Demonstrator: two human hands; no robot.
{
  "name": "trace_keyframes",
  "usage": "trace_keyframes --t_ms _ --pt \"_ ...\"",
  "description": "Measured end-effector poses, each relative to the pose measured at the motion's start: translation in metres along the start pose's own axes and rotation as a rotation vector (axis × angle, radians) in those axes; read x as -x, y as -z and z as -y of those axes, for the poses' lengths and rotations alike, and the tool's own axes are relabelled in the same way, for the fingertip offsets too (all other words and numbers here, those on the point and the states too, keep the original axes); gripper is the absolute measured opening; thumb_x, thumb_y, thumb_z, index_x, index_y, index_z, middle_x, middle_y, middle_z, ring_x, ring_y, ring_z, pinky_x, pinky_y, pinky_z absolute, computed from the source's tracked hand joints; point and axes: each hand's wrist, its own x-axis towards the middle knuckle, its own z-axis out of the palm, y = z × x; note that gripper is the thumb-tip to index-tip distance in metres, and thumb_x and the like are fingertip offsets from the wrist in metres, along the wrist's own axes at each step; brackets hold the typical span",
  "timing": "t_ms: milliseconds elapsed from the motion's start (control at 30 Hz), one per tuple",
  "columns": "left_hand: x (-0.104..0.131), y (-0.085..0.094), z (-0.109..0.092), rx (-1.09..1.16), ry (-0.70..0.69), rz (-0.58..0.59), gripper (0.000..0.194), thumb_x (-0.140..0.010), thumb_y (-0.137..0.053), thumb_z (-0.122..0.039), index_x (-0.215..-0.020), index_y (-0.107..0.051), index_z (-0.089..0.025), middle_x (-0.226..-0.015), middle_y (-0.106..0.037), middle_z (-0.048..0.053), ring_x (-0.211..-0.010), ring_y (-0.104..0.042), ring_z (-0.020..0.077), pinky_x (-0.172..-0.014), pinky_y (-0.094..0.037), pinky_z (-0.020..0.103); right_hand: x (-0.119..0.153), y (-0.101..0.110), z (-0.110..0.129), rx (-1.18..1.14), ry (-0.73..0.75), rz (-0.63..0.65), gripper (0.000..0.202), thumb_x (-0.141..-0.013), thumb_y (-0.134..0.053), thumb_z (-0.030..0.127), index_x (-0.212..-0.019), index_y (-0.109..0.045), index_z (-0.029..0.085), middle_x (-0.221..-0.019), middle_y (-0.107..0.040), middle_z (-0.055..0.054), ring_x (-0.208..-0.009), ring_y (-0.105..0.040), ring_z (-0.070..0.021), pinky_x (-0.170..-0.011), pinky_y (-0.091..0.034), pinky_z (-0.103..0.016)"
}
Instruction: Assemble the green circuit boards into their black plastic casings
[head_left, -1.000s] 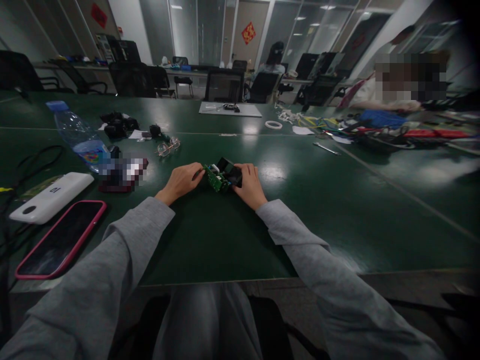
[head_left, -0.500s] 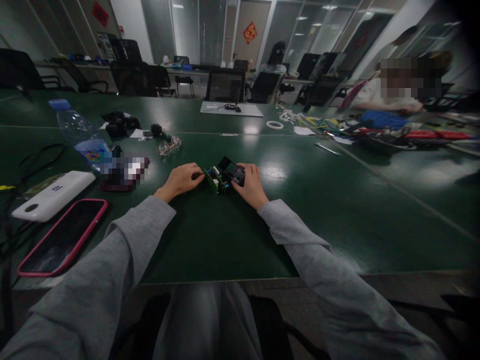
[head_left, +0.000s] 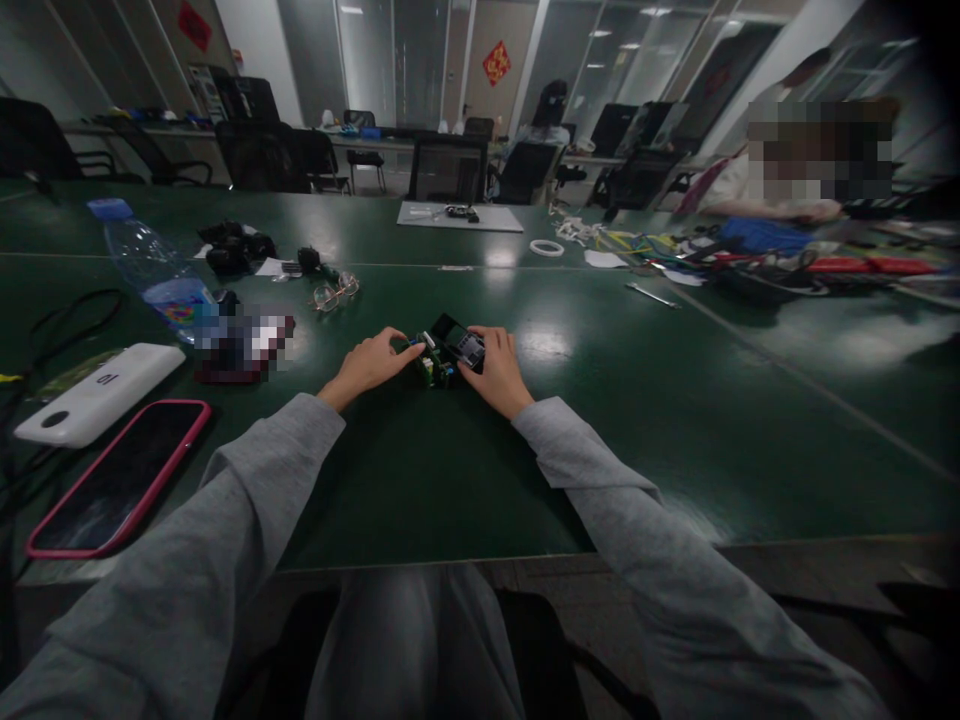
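Over the green table (head_left: 420, 480), my left hand (head_left: 373, 362) has its thumb and fingers on the left edge of a green circuit board assembly (head_left: 432, 372), which has small white and blue parts. My right hand (head_left: 501, 368) grips a black rectangular case (head_left: 463, 345) by its right side, fingers behind it and thumb in front. The case is tilted, with its inner side partly showing, and lies right beside the boards. Whether the case and boards are joined cannot be made out.
To the left are a red-edged phone (head_left: 124, 475), a white device (head_left: 101, 392), a plastic bottle (head_left: 161, 275) and glasses (head_left: 335, 292). On the right are a pen-like tool (head_left: 652, 295), a white ring (head_left: 547, 247) and tangled cables (head_left: 652, 243). A person (head_left: 772, 190) sits at the back right.
My left hand's fingers have shifted, with the thumb and index finger now more apart at the board's top left. The view has moved slightly; my right hand still holds the case.
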Motion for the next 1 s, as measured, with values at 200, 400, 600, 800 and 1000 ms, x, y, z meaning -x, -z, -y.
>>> trace_keyframes --t_ms 200,400,600,800,1000 --pt "-0.003 0.001 0.001 0.199 0.014 0.147 0.061 -0.086 -0.049 -0.060 -0.121 -0.053 -0.011 -0.075 -0.071 0.008 -0.052 -0.056 0.0135 -0.059 -0.042 0.029 -0.001 0.000 0.000 0.000 0.006 0.010 0.052 -0.076 -0.062 0.019 -0.125 -0.046 0.018 -0.119 -0.049 -0.013 -0.112 -0.046 -0.0304 -0.098 -0.044 -0.050" --pt "-0.003 0.006 0.000 0.379 0.034 0.227 0.059 -0.082 -0.061 -0.054 -0.119 -0.055 -0.008 -0.082 -0.073 0.012 -0.052 -0.057 0.0117 -0.061 -0.045 0.029 0.000 0.001 0.001 0.002 0.007 -0.002 0.051 -0.076 -0.063 0.019 -0.125 -0.047 0.016 -0.118 -0.049 -0.013 -0.111 -0.045 -0.0290 -0.099 -0.044 -0.047" --pt "0.001 0.013 -0.005 0.448 0.002 0.299 0.051 -0.081 -0.066 -0.044 -0.116 -0.059 -0.008 -0.092 -0.072 0.014 -0.060 -0.060 0.0118 -0.061 -0.045 0.029 0.000 0.000 -0.001 -0.006 -0.008 0.019 0.052 -0.076 -0.062 0.021 -0.126 -0.046 0.017 -0.120 -0.049 -0.013 -0.113 -0.046 -0.0299 -0.099 -0.044 -0.050" --pt "0.002 0.021 0.000 0.393 -0.070 0.353 0.053 -0.082 -0.064 -0.041 -0.125 -0.055 -0.012 -0.096 -0.071 0.013 -0.070 -0.065 0.0170 -0.061 -0.046 0.030 -0.001 0.001 -0.002 -0.019 -0.007 0.021 0.052 -0.077 -0.062 0.021 -0.126 -0.046 0.018 -0.120 -0.049 -0.013 -0.113 -0.046 -0.0305 -0.099 -0.044 -0.051" --pt "-0.002 0.026 0.011 0.332 -0.121 0.406 0.057 -0.084 -0.061 -0.043 -0.132 -0.049 -0.015 -0.100 -0.070 0.012 -0.075 -0.066 0.0179 -0.062 -0.047 0.030 -0.001 0.001 -0.002 -0.017 -0.014 0.029 0.053 -0.076 -0.063 0.022 -0.127 -0.045 0.019 -0.121 -0.048 -0.013 -0.113 -0.046 -0.0313 -0.098 -0.044 -0.053"
